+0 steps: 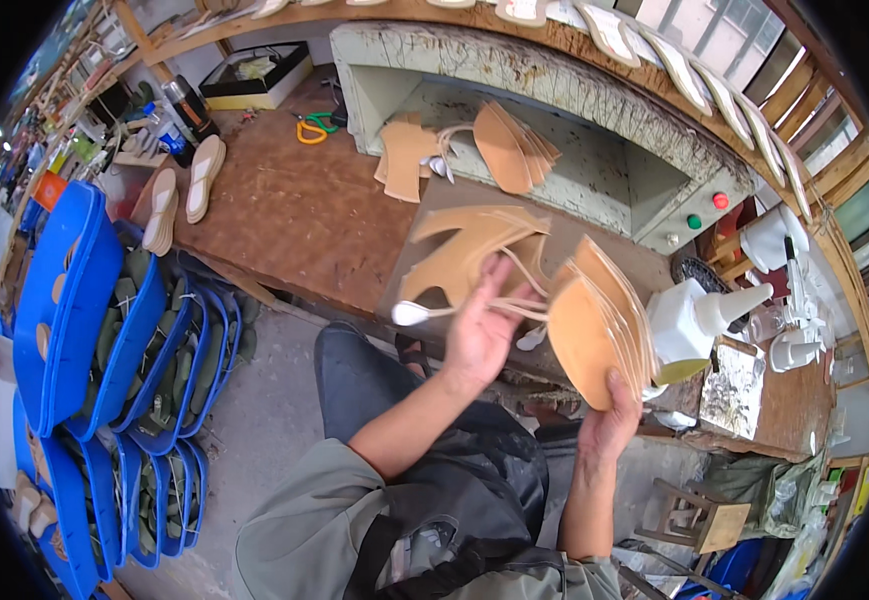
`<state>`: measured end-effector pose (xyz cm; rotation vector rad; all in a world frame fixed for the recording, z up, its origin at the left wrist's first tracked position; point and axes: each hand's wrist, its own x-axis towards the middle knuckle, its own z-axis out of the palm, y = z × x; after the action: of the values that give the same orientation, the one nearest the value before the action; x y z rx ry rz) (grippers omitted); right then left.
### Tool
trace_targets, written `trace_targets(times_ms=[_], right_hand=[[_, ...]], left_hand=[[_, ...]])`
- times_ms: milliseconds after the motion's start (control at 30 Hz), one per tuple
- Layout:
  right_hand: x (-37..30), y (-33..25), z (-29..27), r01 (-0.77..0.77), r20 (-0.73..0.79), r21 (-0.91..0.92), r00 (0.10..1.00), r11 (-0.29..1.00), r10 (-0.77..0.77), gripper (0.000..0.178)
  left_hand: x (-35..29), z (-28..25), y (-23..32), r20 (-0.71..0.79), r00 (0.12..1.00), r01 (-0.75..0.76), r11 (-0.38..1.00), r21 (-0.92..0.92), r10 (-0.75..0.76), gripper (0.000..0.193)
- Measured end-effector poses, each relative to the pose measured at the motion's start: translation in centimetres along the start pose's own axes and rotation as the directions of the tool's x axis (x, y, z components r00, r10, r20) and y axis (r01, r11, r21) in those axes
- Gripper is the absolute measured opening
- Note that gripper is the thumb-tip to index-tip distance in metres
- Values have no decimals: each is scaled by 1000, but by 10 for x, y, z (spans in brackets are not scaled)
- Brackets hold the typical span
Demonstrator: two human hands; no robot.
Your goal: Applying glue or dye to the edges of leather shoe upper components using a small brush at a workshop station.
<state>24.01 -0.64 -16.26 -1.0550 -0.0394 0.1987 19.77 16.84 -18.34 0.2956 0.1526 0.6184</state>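
My right hand (pixel 611 410) grips the lower end of a fanned stack of tan leather shoe-upper pieces (pixel 584 340), thumb on the front piece. Thin tan straps (pixel 519 303) run leftward from the stack through the fingers of my left hand (pixel 484 325), which is partly curled around them. A white rounded end (pixel 410 314) hangs out to the left of that hand. Beneath the left hand, flat cut-out tan leather pieces (pixel 444 250) lie on a grey board (pixel 394 285) at the bench edge. Part of the straps is hidden by my fingers.
A pale green metal box (pixel 394 60) with an open front stands behind, more leather pieces (pixel 514 150) at its opening. At right is a white glue bottle (pixel 689 315). Blue bins (pixel 59 300) with dark green shoe parts crowd the left. Scissors (pixel 311 128) and insoles (pixel 204 180) lie on the bench.
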Motion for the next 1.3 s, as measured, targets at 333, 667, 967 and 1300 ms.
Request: trace_targets(times_ms=[333, 667, 967, 1300], right_hand=[[130, 131, 170, -232, 161, 121, 964, 965, 212, 43], [121, 121, 173, -167, 216, -31, 962, 986, 169, 38], [54, 6, 114, -145, 321, -143, 929, 979, 185, 45], [63, -1, 32, -177, 108, -206, 973, 962, 202, 44]], left_hand=[[155, -53, 160, 124, 937, -349, 906, 241, 328, 46], [88, -57, 117, -79, 940, 334, 943, -5, -333, 69], [44, -84, 45, 131, 990, -32, 993, -117, 48, 55], [-20, -116, 70, 247, 944, 270, 943, -196, -219, 65]])
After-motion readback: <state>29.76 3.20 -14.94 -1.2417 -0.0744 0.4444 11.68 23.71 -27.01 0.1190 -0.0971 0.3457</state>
